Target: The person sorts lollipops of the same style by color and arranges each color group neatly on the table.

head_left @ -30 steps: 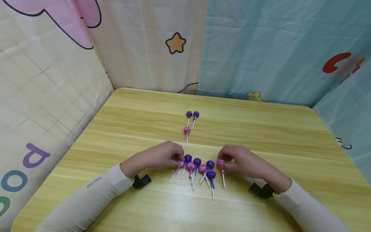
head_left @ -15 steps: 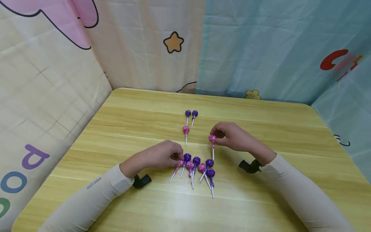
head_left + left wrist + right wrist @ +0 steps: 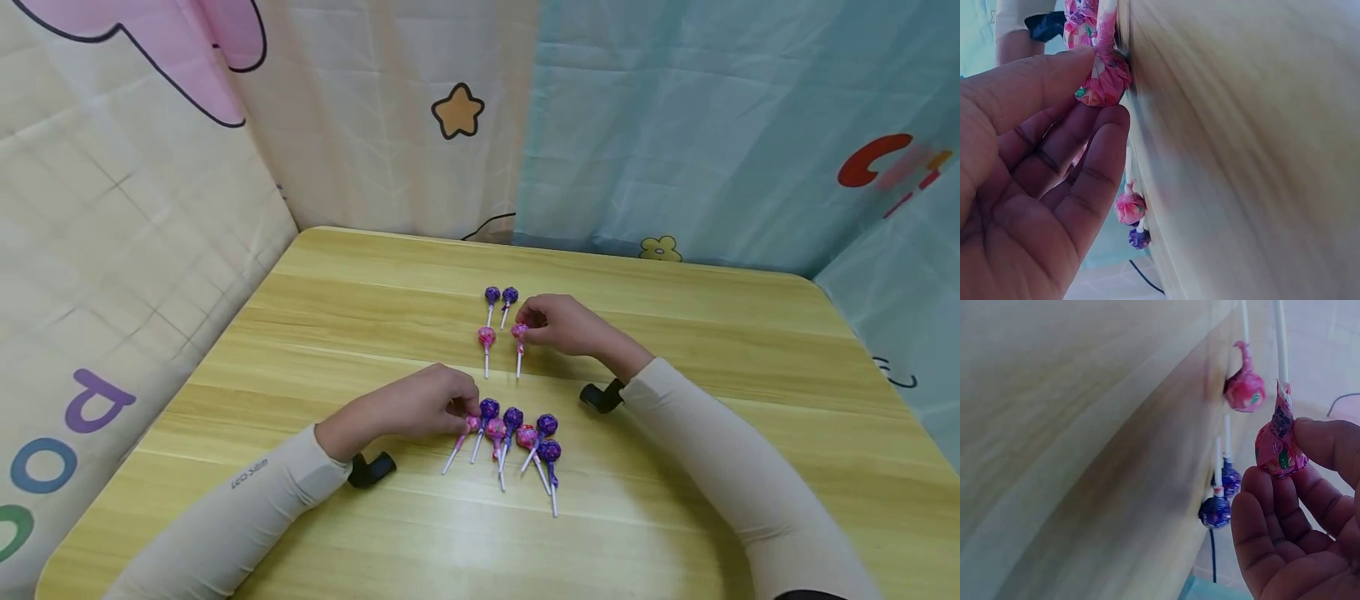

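Note:
My right hand (image 3: 566, 323) pinches the head of a pink lollipop (image 3: 1282, 447) between thumb and fingers, its white stick pointing toward me. Just left of it lies another pink lollipop (image 3: 487, 335), and behind these are two purple lollipops (image 3: 492, 294). Nearer to me, my left hand (image 3: 435, 402) pinches the head of a pink lollipop (image 3: 1105, 81) at the left end of a loose cluster. That cluster mixes purple lollipops (image 3: 513, 417) and pink lollipops (image 3: 527, 436), some with crossing sticks.
Everything lies on a wood-grain table (image 3: 360, 292) with rounded corners. Printed curtains (image 3: 675, 125) hang along its back and sides. Each wrist wears a black camera mount (image 3: 602, 397).
My right hand has carried its pink lollipop from the cluster's right end, away from me and leftward, to beside the other far pink one. My left hand stays in place.

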A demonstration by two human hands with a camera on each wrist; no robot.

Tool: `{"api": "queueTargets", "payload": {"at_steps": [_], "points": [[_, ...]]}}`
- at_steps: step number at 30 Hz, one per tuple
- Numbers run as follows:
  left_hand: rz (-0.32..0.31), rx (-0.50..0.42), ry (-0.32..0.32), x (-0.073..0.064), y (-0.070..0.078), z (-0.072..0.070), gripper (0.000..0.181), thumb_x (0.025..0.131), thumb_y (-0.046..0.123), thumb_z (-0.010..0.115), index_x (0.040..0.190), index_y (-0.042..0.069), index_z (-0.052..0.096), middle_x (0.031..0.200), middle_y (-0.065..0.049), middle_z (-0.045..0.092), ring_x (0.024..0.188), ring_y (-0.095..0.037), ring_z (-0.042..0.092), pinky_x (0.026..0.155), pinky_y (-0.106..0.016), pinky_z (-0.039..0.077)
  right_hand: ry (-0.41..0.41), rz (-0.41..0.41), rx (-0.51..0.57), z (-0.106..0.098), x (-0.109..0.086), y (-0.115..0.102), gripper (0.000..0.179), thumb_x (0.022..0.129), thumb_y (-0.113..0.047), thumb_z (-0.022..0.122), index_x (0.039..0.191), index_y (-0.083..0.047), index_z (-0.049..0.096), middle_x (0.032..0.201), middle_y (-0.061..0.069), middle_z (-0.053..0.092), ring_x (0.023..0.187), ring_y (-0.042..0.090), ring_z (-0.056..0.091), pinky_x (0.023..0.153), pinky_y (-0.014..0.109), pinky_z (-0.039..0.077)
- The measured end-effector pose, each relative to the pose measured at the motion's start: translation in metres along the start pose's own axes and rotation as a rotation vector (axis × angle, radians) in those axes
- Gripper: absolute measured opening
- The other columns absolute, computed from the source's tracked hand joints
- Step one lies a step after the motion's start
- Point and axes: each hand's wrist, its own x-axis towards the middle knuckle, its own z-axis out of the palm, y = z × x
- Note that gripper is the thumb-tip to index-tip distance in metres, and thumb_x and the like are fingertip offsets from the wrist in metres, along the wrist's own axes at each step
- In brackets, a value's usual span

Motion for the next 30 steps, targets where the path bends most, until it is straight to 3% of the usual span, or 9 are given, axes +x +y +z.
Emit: {"api": "queueTargets", "payload": {"at_steps": [14, 20, 30], "points": [[0.007, 0.007, -0.002, 0.001, 0.0, 0.0, 0.01, 0.088, 0.005, 0.073, 0.087, 0.014, 0.068, 0.083, 0.009, 0.059, 0.077, -0.01, 0.053, 0.072, -0.028, 0.048, -0.042, 0.025, 0.013, 0.016, 0.028, 0.004, 0.014, 0.092, -0.016, 0.072, 0.1, -0.007, 0.066, 0.09, 0.005, 0.063, 0.081, 0.02, 0.052, 0.072, 0.031, 0.044], [0.014, 0.004, -0.003, 0.001, 0.001, 0.0, 0.01, 0.088, 0.005, 0.073, 0.086, 0.013, 0.067, 0.082, 0.009, 0.058, 0.076, -0.009, 0.052, 0.071, -0.027, 0.047, -0.073, 0.053, 0.012, 0.017, 0.03, 0.0, 0.013, 0.092, -0.015, 0.072, 0.099, -0.007, 0.064, 0.089, 0.005, 0.061, 0.081, 0.02, 0.052, 0.072, 0.031, 0.043], [0.028, 0.014, 0.008, 0.0, 0.001, -0.001, 0.011, 0.087, 0.004, 0.073, 0.085, 0.013, 0.067, 0.082, 0.009, 0.058, 0.075, -0.008, 0.052, 0.071, -0.027, 0.047, -0.063, 0.029, -0.003, 0.016, 0.028, 0.001, 0.016, 0.092, -0.018, 0.073, 0.099, -0.007, 0.063, 0.091, 0.005, 0.061, 0.082, 0.019, 0.052, 0.074, 0.032, 0.043]]}}
